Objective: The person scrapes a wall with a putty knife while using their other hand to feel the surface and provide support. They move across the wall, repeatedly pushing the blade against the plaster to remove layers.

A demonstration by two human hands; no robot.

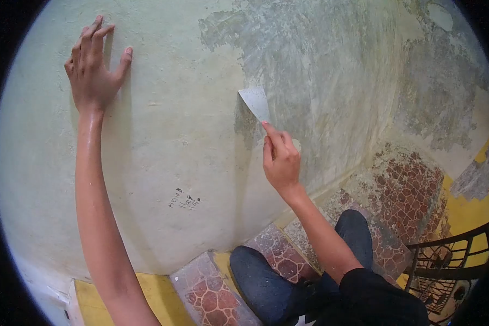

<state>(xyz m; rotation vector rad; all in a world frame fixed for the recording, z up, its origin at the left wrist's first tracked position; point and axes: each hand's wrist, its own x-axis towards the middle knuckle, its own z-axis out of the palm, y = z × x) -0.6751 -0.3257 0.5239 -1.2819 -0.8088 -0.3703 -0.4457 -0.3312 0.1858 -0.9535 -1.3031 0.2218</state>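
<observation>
While the left hand [92, 70] rests released, flat on the wall [168, 141], the right hand [281, 157] grasps the scraper [255, 102], its blade at the paint edge. Scraping seems the step in hand; the next stroke needs a shallow angle.

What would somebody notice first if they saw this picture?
The right hand in the middle, pressing a flat scraper against the pale green wall, where paint is gone in a big grey patch to the right. The left hand lies open on the wall at upper left, and small dark scribbles sit lower down between the arms.
</observation>
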